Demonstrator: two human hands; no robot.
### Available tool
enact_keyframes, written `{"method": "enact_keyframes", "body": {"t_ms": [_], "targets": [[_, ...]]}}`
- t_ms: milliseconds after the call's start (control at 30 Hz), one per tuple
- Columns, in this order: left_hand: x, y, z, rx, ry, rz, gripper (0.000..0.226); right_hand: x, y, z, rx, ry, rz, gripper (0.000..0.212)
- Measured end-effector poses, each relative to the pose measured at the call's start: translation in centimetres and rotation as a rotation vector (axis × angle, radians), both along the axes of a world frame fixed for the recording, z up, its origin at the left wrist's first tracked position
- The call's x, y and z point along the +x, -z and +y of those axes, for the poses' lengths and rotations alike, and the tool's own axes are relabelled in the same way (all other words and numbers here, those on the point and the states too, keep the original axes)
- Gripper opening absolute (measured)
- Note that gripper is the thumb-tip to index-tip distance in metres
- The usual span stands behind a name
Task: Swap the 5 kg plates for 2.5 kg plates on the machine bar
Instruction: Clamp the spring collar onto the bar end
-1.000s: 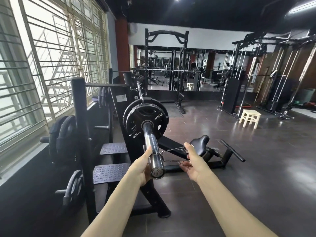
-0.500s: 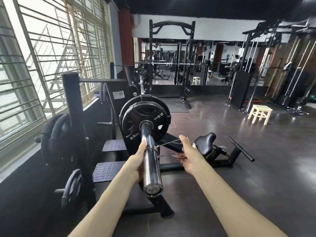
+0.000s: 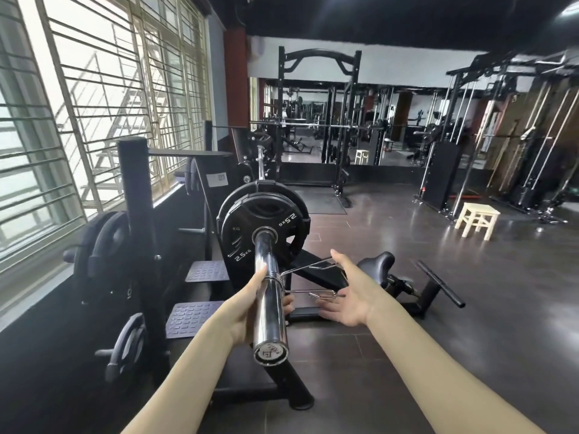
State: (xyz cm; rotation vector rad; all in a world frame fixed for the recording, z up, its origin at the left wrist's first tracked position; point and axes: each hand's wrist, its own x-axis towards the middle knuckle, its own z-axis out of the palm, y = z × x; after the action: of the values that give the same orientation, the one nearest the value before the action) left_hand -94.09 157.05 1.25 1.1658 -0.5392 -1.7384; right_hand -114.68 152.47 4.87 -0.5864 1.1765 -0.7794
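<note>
Head | two hands: left [image 3: 247, 305] grips bar [image 3: 269, 296], right [image 3: 347, 292] spread | one collar [image 3: 310, 278]

To my left, a wall of barred windows [image 3: 103, 98] admits bright daylight. Beneath them runs a dark sill. The floor [image 3: 470, 308] is dark, glossy tile and reflects the light. A red pillar [image 3: 236, 79] stands at the window wall's far end. Ahead, a black power rack [image 3: 319, 120] stands before a wide mirror [image 3: 391, 126] under a white wall band. Cable stations [image 3: 513, 145] occupy my right. A pale wooden stool [image 3: 477, 219] sits on the floor near them. The ceiling [image 3: 376, 17] is black.
</note>
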Motion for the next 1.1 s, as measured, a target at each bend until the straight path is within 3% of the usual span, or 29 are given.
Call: {"method": "enact_keyframes", "body": {"t_ms": [100,200,400,467,733,900,1000,1100], "targets": [[-0.5,-0.2,0.2,-0.015,-0.05,-0.005,0.069,0.1,-0.2,1.0,0.004,-0.083,-0.006,0.102],[-0.6,-0.3,0.4,-0.031,-0.063,-0.034,0.067,0.5,0.0,1.2,-0.029,-0.062,0.02,0.113],[-0.3,-0.3,0.6,-0.022,-0.015,-0.062,0.071,1.4,0.2,2.0,-0.139,0.014,0.114,0.049],[-0.2,-0.4,0.7,-0.021,-0.017,-0.055,0.07,1.9,1.3,1.9,-0.214,0.079,0.188,0.038],[-0.6,0.8,-1.2,-0.079,-0.135,0.066,0.059,3.7,0.5,-0.6,-0.445,0.202,0.398,0.044],[1.1,0.3,-5.1,-0.034,-0.12,0.042,0.068,4.7,2.3,-4.4,-0.391,0.221,0.257,0.065],[1.8,-0.1,-7.5,-0.015,-0.112,0.004,0.066,5.5,3.5,-7.1,-0.363,0.251,0.219,0.065],[2.4,-0.4,-9.7,-0.019,-0.116,-0.039,0.067,6.3,4.3,-10.0,-0.333,0.286,0.216,0.082]]}}
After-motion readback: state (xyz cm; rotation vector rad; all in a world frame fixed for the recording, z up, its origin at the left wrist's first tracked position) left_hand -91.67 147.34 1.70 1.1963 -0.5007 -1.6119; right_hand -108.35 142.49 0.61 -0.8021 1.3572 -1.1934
